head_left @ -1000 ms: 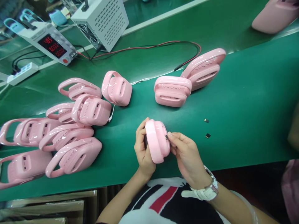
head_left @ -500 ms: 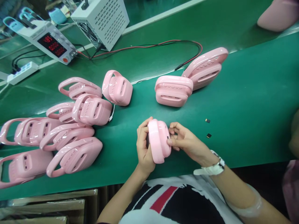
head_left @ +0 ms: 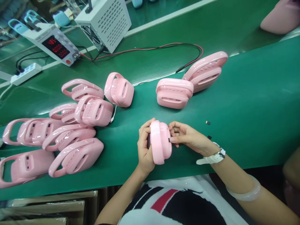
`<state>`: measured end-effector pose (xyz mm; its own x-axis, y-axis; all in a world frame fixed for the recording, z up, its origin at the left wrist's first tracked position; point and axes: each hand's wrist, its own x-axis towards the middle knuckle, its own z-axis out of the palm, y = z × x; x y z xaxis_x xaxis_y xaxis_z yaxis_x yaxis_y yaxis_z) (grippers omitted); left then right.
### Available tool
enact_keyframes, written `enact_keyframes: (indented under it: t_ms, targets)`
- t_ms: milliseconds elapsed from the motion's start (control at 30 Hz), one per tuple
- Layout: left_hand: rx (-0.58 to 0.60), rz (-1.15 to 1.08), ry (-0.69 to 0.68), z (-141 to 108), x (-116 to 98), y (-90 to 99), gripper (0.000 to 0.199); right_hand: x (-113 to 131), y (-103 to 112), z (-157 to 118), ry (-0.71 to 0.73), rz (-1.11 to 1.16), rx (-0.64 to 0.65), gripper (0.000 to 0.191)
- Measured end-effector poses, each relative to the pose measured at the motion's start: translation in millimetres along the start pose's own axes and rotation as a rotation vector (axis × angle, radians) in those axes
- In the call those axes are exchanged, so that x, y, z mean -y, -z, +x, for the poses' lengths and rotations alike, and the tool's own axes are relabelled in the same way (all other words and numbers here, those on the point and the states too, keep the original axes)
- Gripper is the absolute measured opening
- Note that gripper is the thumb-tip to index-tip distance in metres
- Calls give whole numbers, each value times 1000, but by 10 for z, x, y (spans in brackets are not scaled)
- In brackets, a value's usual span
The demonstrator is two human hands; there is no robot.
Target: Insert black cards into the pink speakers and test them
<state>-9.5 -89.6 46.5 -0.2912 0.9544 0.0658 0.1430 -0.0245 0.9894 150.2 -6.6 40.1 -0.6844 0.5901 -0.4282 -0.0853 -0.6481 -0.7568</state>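
A pink portable speaker [head_left: 157, 142] with a broad carrying handle is held on its side above the green table. My left hand [head_left: 145, 150] wraps around its far-left side, fingers behind and thumb at the near edge. At the speaker's slotted side, my right hand [head_left: 186, 137] has thumb and forefinger brought together against a small black piece [head_left: 169, 140], apparently a memory card at the slot; the fingers partly hide it. To the right of that hand lie one memory card [head_left: 207, 122] and another [head_left: 209, 137], the latter partly covered by the hand.
Several pink speakers [head_left: 76, 157] crowd the left of the green table [head_left: 253, 109]. Two more speakers [head_left: 174, 93] stand ahead. A power supply [head_left: 56, 47] with a lit red display, a grey vented box [head_left: 105, 26] and a red-black cable [head_left: 140, 49] are behind.
The right thumb has shifted slightly off the speaker's side, leaving the small black piece more visible at its tip. The left hand keeps its hold. The view has moved slightly.
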Motion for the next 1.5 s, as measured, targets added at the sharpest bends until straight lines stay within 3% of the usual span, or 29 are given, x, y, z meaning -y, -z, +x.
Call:
enact_keyframes:
  t_ms: [333, 467, 567, 700, 867, 1067, 1133, 1267, 1333, 1367, 1500]
  targets:
    - [11, -4, -13, 6, 11, 12, 17, -7, -21, 1, 32, -48, -78, 45]
    - [81, 28, -33, 5, 2, 35, 21, 91, -20, -13, 119, -250, -104, 67]
    - [116, 35, -26, 11, -13, 44, 23, 153, -17, -3, 139, -342, 30, 83]
    - [148, 37, -12, 32, -31, 70, 24, 232, -22, 17, 161, -451, 193, 80]
    - [245, 36, -31, 28, 22, 146, 34, 352, -42, 34, 180, -637, 304, 69]
    - [211, 26, -70, -25, 136, 152, 37, 337, -21, 56, 198, -710, 322, 69]
    - [134, 116, -165, 84, 92, 215, 33, 297, 4, 52, 215, -734, 291, 68]
    - [-245, 355, -455, 668, -191, 539, 34, 197, 87, 25, 224, -756, 296, 74]
    - [-384, 462, -359, 1062, -327, 737, 46, 154, 90, 1, 230, -735, 283, 81]
    - [-399, 484, -305, 1247, -366, 823, 49, 138, 66, -13, 250, -734, 251, 87]
    - [-311, 482, -120, 1715, -314, 981, 18, 90, -177, -68, 454, -978, 77, 124]
